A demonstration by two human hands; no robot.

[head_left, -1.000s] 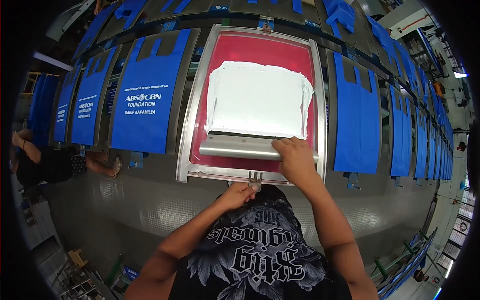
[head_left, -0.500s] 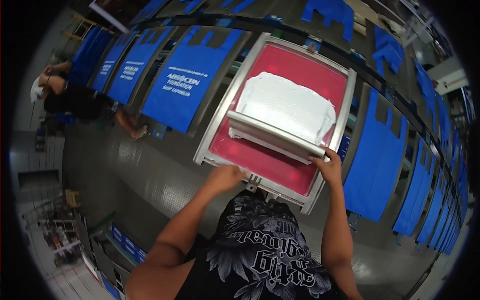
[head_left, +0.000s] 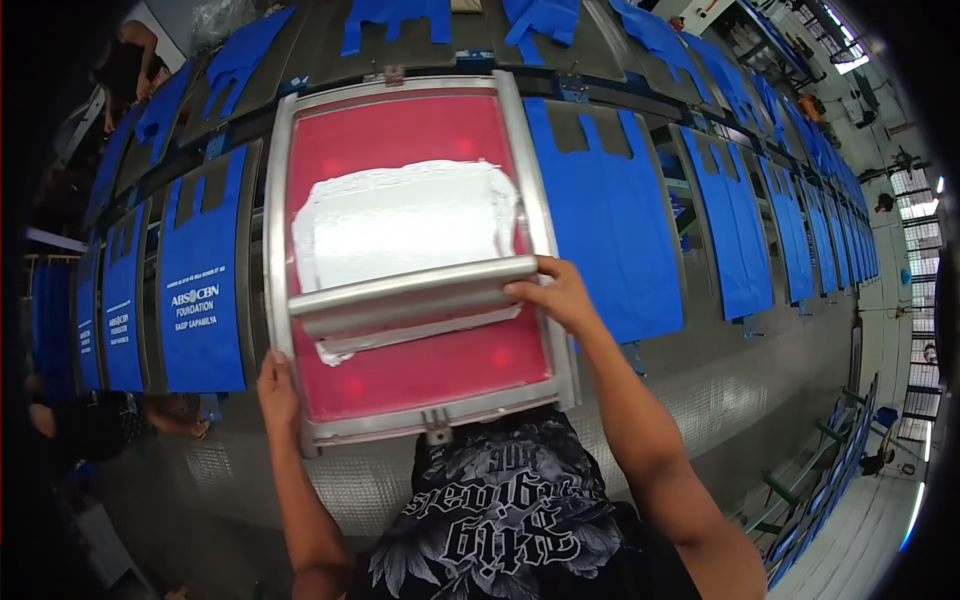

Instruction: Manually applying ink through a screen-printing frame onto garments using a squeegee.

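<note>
In front of me is a metal-framed printing screen (head_left: pixel 282 215) with red mesh. A thick patch of white ink (head_left: pixel 410 220) covers the middle of the mesh. Across the near part of that patch lies a long metal squeegee (head_left: pixel 415 300), tilted. My right hand (head_left: pixel 560 297) grips the squeegee's right end, thumb on top, close to the screen's right rail. My left hand (head_left: pixel 278 388) is closed around the screen's left rail near its front corner; some of its fingers are hidden.
A blue bag with white print (head_left: pixel 200 285) lies on a board left of the screen. Plain blue bags (head_left: pixel 615 240) lie on boards to the right, with more across the far row. A metal clamp (head_left: pixel 438 428) sits at the screen's front edge. Another person (head_left: pixel 125 65) is at far left.
My view has turned, so the screen now appears further left and straighter. My left hand has gone from beside the front bar to the left rail. My right hand still holds the squeegee.
</note>
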